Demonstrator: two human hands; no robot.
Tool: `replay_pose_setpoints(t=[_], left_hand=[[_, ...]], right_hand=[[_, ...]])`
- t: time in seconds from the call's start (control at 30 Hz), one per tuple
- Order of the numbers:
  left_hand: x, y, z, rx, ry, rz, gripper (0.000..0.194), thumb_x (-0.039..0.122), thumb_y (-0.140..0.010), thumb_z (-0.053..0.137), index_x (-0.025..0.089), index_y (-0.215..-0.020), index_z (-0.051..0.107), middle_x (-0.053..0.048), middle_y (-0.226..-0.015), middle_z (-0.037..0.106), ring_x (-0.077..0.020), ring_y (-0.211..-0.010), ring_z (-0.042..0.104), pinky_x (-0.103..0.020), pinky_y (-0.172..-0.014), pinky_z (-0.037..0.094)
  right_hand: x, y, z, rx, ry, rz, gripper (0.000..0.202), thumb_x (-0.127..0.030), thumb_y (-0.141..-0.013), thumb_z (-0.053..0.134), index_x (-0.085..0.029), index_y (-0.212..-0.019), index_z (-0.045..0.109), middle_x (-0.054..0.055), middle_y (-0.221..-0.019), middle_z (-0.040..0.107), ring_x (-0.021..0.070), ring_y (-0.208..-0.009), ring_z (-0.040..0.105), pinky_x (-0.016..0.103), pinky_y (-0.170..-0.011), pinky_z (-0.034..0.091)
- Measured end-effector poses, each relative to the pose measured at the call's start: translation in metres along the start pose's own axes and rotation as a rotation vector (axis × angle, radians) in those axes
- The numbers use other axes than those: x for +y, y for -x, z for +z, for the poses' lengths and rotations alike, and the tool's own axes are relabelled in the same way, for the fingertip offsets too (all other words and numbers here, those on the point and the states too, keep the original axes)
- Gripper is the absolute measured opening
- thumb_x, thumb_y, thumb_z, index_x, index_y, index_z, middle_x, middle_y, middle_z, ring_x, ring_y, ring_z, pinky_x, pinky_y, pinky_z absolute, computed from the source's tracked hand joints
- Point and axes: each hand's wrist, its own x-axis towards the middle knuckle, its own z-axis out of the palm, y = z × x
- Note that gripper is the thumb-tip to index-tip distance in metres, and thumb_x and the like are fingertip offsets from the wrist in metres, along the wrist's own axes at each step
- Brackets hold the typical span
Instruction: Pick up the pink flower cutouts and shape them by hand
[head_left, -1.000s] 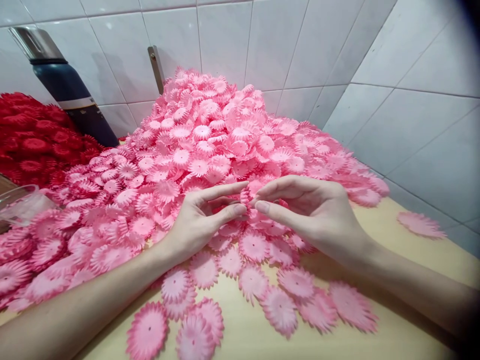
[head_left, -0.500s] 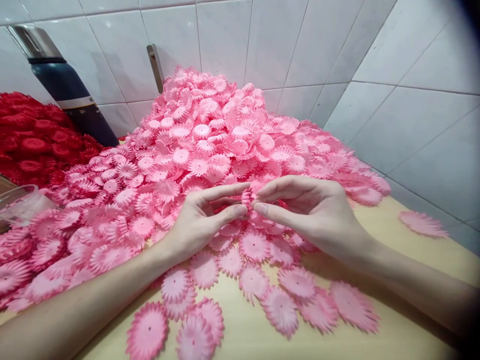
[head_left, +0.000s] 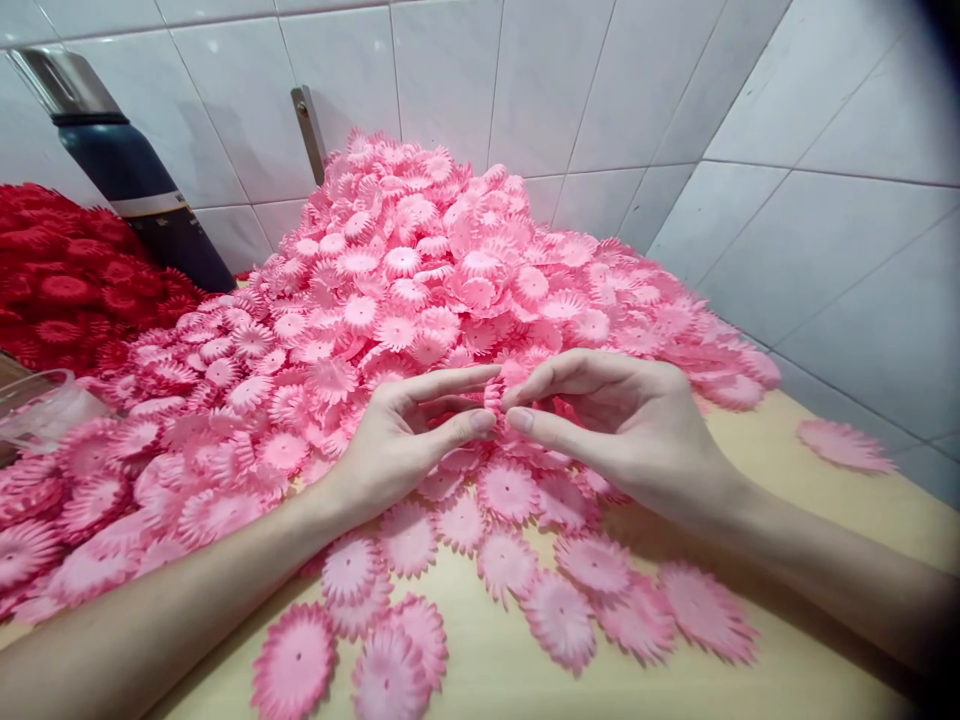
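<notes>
1. your left hand (head_left: 401,430) has its thumb and index finger drawn nearly together on a small pink petal piece (head_left: 492,394), held close to edge-on; the other fingers curl loosely behind.

2. your right hand (head_left: 637,430) faces it, thumb and index fingertips close together just beside that piece. whether they pinch its edge or only rest against it, you cannot tell from this angle.

3. the piece sits between the two hands, in front of the pink heap (head_left: 420,260) and above the loose pink discs (head_left: 507,490) on the yellow tabletop (head_left: 484,655).

4. the step in hand looks like fingertip work on the scalloped edge. let the left pinch do the steadying, lightly, since the thin material likely creases under a hard squeeze.

5. work the right fingertips in small motions, and take hold of one layer at a time if several lie together; the layer count is hidden here.

6. pull along the flat of the piece rather than across its narrow points, which could bend or tear.

7. hold your wrists clear of the discs below, so a sleeve-less forearm does not drag them about.
</notes>
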Motion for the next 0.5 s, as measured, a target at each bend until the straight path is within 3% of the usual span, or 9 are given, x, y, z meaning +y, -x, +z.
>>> replay_pose_setpoints(t=[0.33, 0.5], left_hand=[[0.0022, 0.0, 0.0003, -0.007, -0.058, 0.036, 0.035, 0.015, -0.075, 0.076, 0.019, -0.109, 0.07, -0.006, -0.106, 0.074, -0.02, -0.097, 0.069, -0.03, -0.088, 0.056], [0.0005, -0.0005, -0.0003, 0.003, -0.045, 0.024, 0.031, 0.021, -0.078, 0.074, 0.019, -0.109, 0.069, -0.006, -0.108, 0.072, -0.0213, -0.102, 0.067, -0.033, -0.09, 0.056]], right_hand=[[0.0001, 0.0003, 0.0014, -0.019, -0.007, 0.01, 0.012, -0.017, -0.072, 0.077, -0.023, -0.079, 0.069, -0.001, -0.079, 0.07, 0.0137, -0.073, 0.066, 0.025, -0.068, 0.057], [0.0011, 0.0004, -0.0001, -0.025, -0.017, 0.018, 0.007, -0.021, -0.076, 0.075, -0.022, -0.08, 0.069, 0.0, -0.082, 0.072, 0.0154, -0.077, 0.069, 0.028, -0.073, 0.058]])
